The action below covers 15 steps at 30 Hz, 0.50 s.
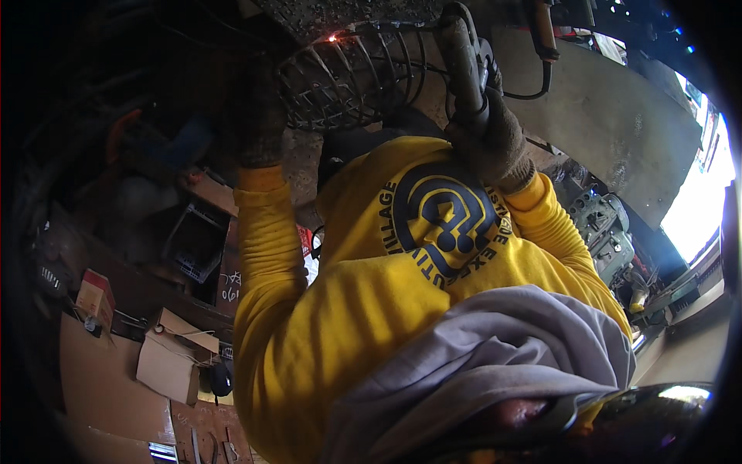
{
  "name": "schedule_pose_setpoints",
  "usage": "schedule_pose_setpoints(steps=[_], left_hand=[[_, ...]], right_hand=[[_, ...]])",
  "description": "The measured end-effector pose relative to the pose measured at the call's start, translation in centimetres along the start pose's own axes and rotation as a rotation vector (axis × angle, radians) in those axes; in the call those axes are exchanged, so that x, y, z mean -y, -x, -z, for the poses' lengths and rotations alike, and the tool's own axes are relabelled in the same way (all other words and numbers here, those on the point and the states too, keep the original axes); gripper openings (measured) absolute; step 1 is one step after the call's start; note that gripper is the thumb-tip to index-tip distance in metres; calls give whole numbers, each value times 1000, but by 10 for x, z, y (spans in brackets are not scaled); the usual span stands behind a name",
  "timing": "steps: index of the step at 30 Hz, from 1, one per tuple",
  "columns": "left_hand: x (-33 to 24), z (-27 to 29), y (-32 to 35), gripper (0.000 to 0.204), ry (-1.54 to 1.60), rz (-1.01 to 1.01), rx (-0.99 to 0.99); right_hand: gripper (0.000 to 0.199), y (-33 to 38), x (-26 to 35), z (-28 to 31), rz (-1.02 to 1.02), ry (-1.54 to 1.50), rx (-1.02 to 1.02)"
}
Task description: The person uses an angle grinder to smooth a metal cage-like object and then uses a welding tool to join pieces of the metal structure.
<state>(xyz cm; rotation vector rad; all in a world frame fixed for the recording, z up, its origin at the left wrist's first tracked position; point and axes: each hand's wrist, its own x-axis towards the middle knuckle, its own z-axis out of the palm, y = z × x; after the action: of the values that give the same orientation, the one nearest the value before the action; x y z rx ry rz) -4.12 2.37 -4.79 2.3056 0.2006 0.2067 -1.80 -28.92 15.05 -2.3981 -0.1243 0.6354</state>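
Note:
My right hand (492, 143), in a brown work glove, is closed around a grey clamp-like tool (464, 66) with a lever along its side. The tool's head is at the right end of a dark rod that runs left toward a small orange-glowing spot (332, 38). That spot lies at the upper edge of a basket-like frame of curved metal bars (352, 81). At the frame's left side is my left hand (263, 116), also gloved. Deep shadow hides its fingers, so I cannot see whether it grips the bars.
An orange-handled tool (545, 31) with a black cable hangs at the upper right, before a large grey sheet (618, 131). A greenish machine (603, 228) stands at right. Opened cardboard boxes (174, 356) and a dark crate (195, 241) are at left.

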Motion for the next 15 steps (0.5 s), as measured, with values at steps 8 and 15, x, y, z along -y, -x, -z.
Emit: schedule_pose_setpoints(steps=[8, 15], left_hand=[[-17, 15, -12, 29, -64, -115, -118], [-29, 21, -18, 27, 88, -39, -76]], right_hand=[[47, 0, 1, 1, -16, 19, 12], [50, -2, -8, 0, 205, -191, 9]])
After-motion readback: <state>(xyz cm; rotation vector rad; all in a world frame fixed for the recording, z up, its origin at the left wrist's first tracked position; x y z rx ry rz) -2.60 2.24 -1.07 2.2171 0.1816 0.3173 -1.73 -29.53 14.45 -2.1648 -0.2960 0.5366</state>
